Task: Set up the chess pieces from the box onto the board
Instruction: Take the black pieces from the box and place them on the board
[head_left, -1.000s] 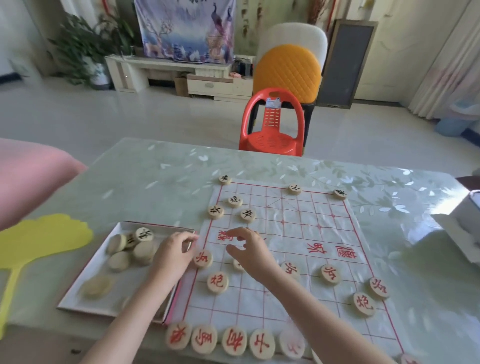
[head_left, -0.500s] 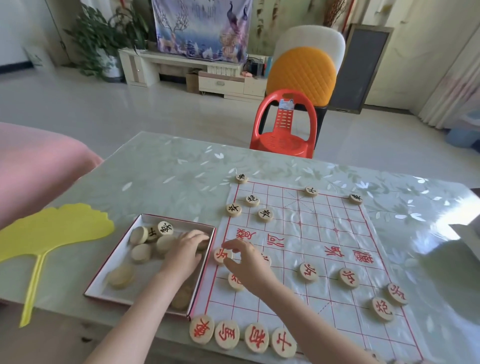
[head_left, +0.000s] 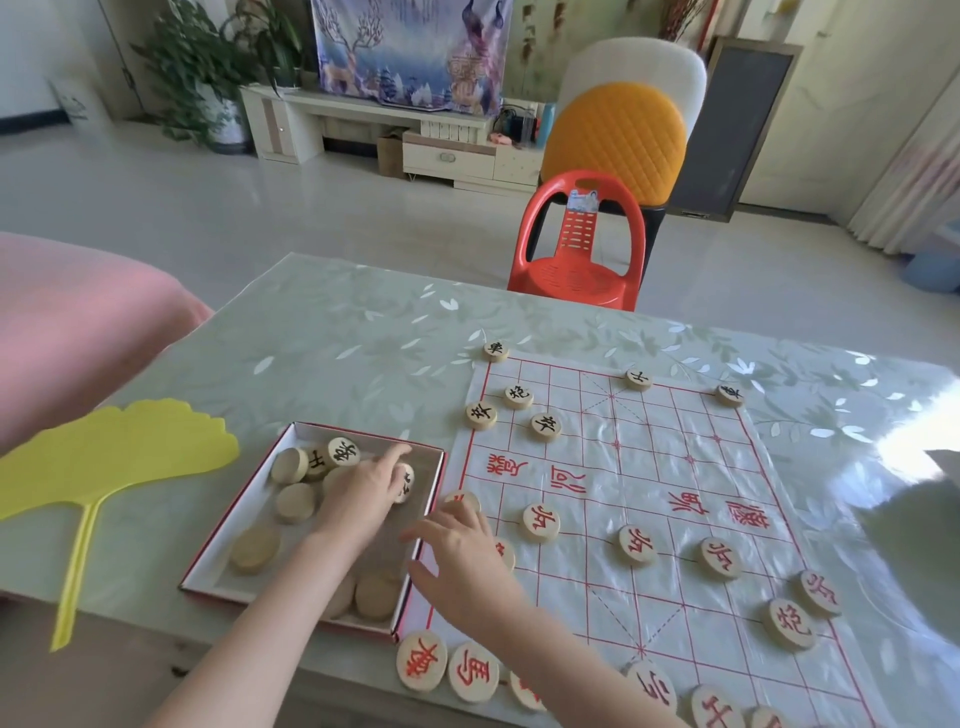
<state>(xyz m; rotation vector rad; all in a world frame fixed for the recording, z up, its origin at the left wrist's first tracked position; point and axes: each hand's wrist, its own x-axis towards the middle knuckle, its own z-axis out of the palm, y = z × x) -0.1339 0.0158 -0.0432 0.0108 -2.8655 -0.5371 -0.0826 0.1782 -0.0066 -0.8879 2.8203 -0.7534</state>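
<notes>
1. Now the left hand (head_left: 363, 493) is inside the box (head_left: 218, 564), its fingers curled onto a black-marked piece (head_left: 404, 482); whether they grip it, I cannot tell.
2. The right hand (head_left: 462, 551) lies released over red pieces at the left edge of the board (head_left: 649, 467).
3. Risk: its wrist may push the near row.
4. Readable: red 兵 (head_left: 540, 521) and 炮 (head_left: 789, 623); black 卒 (head_left: 545, 426).

The board's (head_left: 618, 467) centre lies open; discs (head_left: 293, 501) crowd the box (head_left: 244, 506) floor.
</notes>
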